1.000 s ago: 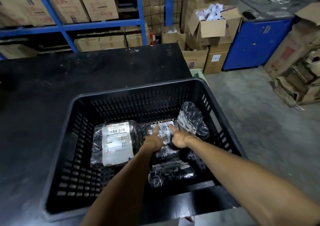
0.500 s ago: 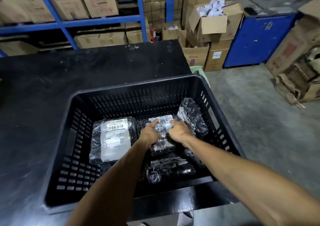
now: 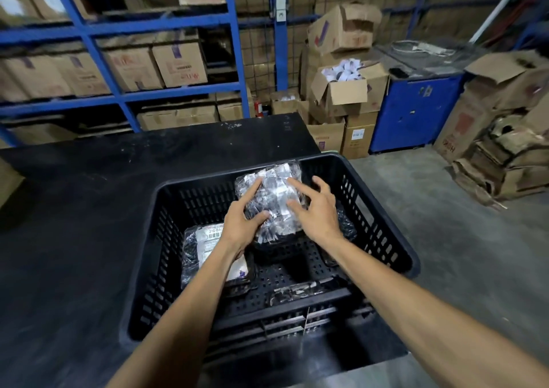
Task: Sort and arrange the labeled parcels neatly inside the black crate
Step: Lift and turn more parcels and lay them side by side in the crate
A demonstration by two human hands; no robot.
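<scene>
Both hands are in over the black crate (image 3: 383,233), which sits on the dark worktop (image 3: 74,239) at its right edge. Between them is a shiny plastic-wrapped parcel (image 3: 273,197), lifted above the crate floor and tipped up, its long axis running near to far, the far end up against the crate's far wall. Its white labels face the camera, crinkled and blurred, not readable.

The left hand (image 3: 242,224) clamps the parcel's left side: thumb pressed on the front face, index finger stretched up along the wrapping, the other fingers tucked behind, out of view. The right hand (image 3: 316,209) has its fingers (image 3: 297,184) spread wide and loose, their tips at or just above the parcel's right side; whether they truly touch, I cannot tell.

Down on the crate floor at the left lies a second parcel (image 3: 202,245), flat, label up, long axis near to far, partly under the left forearm. A third wrapped parcel (image 3: 292,291) lies by the near wall, long axis left to right. Another glossy bundle (image 3: 346,227) peeks out beyond the right wrist.
</scene>
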